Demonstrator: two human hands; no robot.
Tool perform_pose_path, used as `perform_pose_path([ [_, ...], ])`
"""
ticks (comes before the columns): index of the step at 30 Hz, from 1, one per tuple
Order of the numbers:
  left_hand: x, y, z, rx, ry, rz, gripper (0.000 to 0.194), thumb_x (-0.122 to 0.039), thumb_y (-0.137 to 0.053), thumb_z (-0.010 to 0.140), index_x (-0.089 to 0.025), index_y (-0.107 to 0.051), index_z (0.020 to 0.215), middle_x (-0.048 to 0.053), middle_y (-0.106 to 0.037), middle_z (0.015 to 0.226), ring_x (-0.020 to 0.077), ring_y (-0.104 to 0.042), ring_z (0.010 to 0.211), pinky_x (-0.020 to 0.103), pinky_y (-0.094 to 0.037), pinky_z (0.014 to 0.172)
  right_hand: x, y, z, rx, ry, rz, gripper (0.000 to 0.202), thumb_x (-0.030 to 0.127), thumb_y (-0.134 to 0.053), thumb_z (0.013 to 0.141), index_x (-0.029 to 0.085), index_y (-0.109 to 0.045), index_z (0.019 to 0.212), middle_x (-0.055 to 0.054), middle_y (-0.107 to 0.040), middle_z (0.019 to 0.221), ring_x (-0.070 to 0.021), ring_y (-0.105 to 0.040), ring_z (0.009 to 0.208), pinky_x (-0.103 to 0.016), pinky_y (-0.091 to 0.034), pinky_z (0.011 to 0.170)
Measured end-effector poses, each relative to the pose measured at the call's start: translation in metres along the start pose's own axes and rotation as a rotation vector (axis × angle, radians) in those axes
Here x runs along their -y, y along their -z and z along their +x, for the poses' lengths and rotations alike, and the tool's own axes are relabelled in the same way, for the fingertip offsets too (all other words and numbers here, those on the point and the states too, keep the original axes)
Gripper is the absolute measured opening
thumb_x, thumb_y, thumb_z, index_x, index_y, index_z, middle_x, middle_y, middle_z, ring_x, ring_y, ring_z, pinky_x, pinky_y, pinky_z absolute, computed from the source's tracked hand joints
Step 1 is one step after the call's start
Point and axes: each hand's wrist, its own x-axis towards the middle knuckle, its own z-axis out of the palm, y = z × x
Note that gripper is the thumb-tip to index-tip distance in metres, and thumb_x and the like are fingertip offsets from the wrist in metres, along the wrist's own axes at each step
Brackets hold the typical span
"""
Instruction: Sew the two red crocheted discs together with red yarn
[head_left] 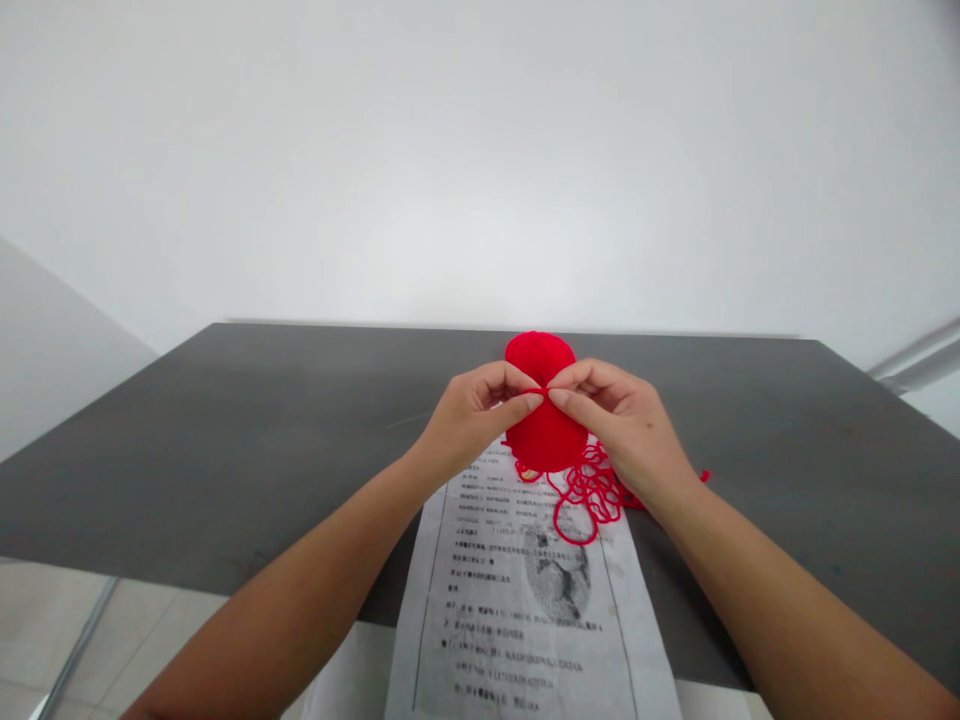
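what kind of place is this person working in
Most likely an indoor room set up for handicraft, though whether it's a home or a workshop isn't clear: a dark table against a white wall, with loops of red yarn over a printed sheet.

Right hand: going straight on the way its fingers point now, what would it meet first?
Probably the left hand, facing the right hand across the pinched red yarn piece; whether the two hands touch is hard to tell.
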Motion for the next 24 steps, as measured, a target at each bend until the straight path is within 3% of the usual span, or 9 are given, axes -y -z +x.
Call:
perform_pose_path([
  [10, 0.0005, -0.0006, 0.0019, 0.006, 0.066, -0.135, 0.025, -0.033, -0.081, 0.069, -0.014, -0.066, 0.073, -0.001, -0.065, 0.069, 0.0096, -0.056, 0.062, 0.023, -0.045, 0.062, -0.0048, 0.0022, 0.0, -0.02, 0.022, 0.038, 0.014, 0.031, -0.071, 0.079, 0.019, -0.067, 0.075, 0.002, -0.059, 0.061, -0.0112, -0.052, 0.056, -0.026, -0.038, 0.055],
  [24, 0.0008, 0.0007, -0.0006, -0.027, -0.029, 0.032, 0.016, -0.026, -0.074, 0.076, -0.015, -0.065, 0.073, -0.001, -0.063, 0.07, 0.0091, -0.054, 0.064, 0.022, -0.044, 0.062, -0.0002, -0.0003, 0.0008, 0.017, 0.01, 0.021, 0.014, 0.031, -0.072, 0.076, 0.018, -0.069, 0.077, 0.002, -0.062, 0.063, -0.0116, -0.053, 0.058, -0.025, -0.04, 0.057],
])
